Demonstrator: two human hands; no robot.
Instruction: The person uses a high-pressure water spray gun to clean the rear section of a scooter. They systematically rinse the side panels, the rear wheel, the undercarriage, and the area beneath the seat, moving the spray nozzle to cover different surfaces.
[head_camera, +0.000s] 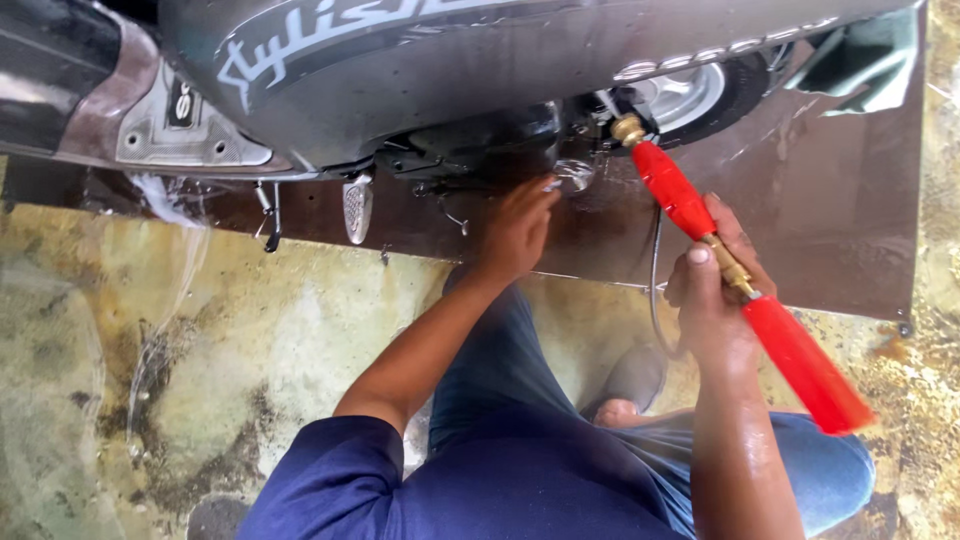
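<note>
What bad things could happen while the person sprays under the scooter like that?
The left hand sits close under the scooter, near where the red spray gun points, so the jet might hit the fingers. The floor is wet and stained, so feet could slip while crouching. The right hand looks wet too, so the gun could twist loose.

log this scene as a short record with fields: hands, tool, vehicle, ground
left hand: left hand reaches under the scooter, fingers at the dark underside parts
right hand: right hand grips the red spray gun at its brass fitting
tool: brass nozzle tip points toward the rear wheel; thin hose hangs below the gun
vehicle: grey scooter body, footpeg folded down
ground: wet metal plate under the scooter, stained wet concrete beside it
</note>
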